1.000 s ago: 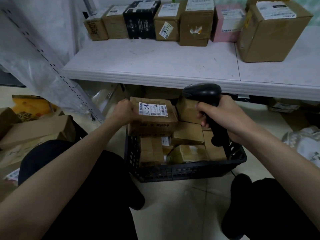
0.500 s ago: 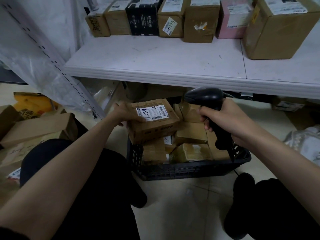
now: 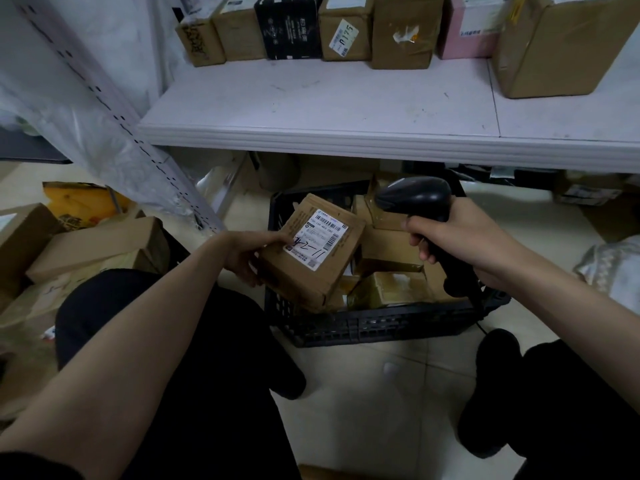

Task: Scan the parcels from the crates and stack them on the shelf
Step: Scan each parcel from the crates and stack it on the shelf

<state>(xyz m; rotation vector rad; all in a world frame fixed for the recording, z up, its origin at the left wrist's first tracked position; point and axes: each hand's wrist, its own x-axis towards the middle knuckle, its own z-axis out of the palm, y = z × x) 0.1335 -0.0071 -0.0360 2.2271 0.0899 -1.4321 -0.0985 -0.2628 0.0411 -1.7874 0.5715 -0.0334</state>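
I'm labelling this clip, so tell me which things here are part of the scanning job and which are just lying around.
Job: left hand holding labelled parcel; right hand gripping scanner; black crate; shelf.
Lying about: floor boxes; yellow bag; plastic sheeting.

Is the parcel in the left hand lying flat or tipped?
Tipped. The parcel, gripped by the left hand above the crate, is tilted with its label face angled up toward the scanner.
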